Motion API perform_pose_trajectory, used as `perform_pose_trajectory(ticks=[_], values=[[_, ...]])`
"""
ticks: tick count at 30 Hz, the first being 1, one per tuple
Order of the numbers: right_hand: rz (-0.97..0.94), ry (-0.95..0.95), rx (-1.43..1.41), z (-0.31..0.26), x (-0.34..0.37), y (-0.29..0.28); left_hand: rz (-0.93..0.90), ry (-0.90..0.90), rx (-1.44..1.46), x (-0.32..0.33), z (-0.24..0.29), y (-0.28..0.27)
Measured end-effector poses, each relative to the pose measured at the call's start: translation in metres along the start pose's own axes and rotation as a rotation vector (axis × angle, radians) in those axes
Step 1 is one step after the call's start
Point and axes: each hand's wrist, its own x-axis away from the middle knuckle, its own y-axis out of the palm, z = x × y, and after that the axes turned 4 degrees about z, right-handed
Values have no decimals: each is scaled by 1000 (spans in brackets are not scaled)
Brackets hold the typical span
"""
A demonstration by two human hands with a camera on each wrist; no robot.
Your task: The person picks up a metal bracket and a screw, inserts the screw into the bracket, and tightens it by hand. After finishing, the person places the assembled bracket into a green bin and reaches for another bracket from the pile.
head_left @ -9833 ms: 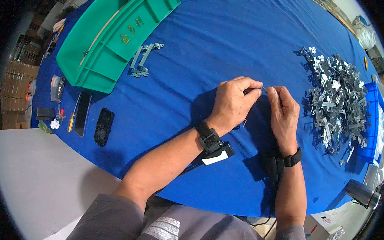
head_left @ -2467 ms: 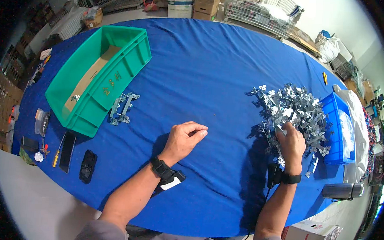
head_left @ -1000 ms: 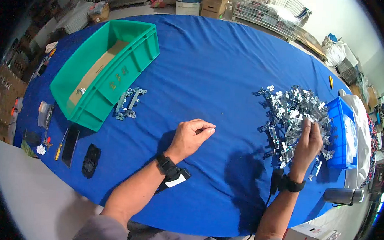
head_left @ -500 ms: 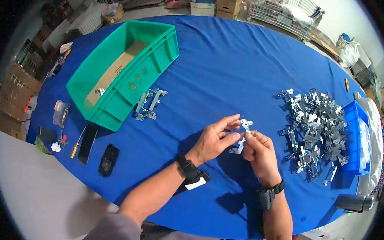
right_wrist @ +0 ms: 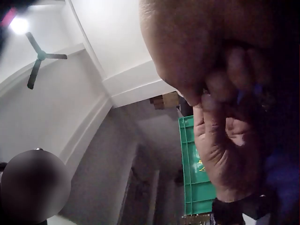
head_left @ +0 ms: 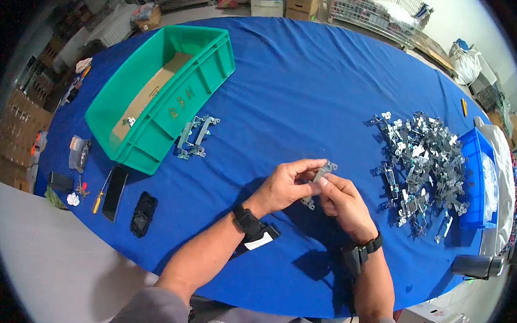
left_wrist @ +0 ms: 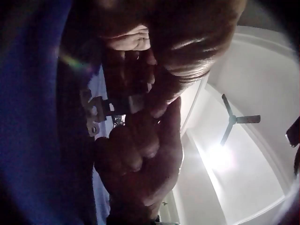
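A metal bracket (head_left: 329, 167) is held between both hands over the blue cloth, one end rising above the fingers and the other showing below them. The left hand (head_left: 283, 185) pinches it from the left between thumb and fingers. From the right, the right hand (head_left: 348, 208) pinches the same bracket, thumb on top. In the left wrist view the bracket's holed end (left_wrist: 93, 114) sticks out beside the dark fingers. The right wrist view shows the fingertips of both hands together, the bracket mostly hidden.
A heap of metal brackets (head_left: 425, 164) lies on the right, beside a blue bin (head_left: 473, 173). At left stands a green crate (head_left: 148, 147), with two brackets (head_left: 203, 130) next to it. Phone (head_left: 115, 194), screwdriver (head_left: 98, 202) and black case (head_left: 143, 214) lie nearer left. A metal cup (head_left: 476, 266) is at right.
The right hand has come from the heap to the left hand, bringing a bracket. Since half a second ago, the left fingers have closed on it and the bracket has tilted.
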Motion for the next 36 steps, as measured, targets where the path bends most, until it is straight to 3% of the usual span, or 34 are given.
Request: perform_pose_trajectory(ticks=[5,7,9,17,19,21,25,28,31,36], values=[[138,-128,302,-10,5,4,169,-62,16,2,7,-1],[213,-163,392,-2,1,-2,145,-71,-27,2,2,-6],[466,-363,468,9,-6,-6,129,-81,-49,2,1,-6],[406,-379,529,13,-4,5,151,-156,-109,4,6,1],[408,-455,352,18,-9,1,160,-160,-118,4,12,3],[403,-413,383,14,-6,-1,100,-104,-267,6,19,6],[409,-395,494,14,-6,-2,58,-17,-303,6,19,6],[531,-420,577,13,-6,0,131,-62,-179,5,11,5],[528,-515,668,11,-5,-16,164,-13,-130,6,12,4],[507,-454,701,8,-3,-18,293,-14,-210,7,10,4]])
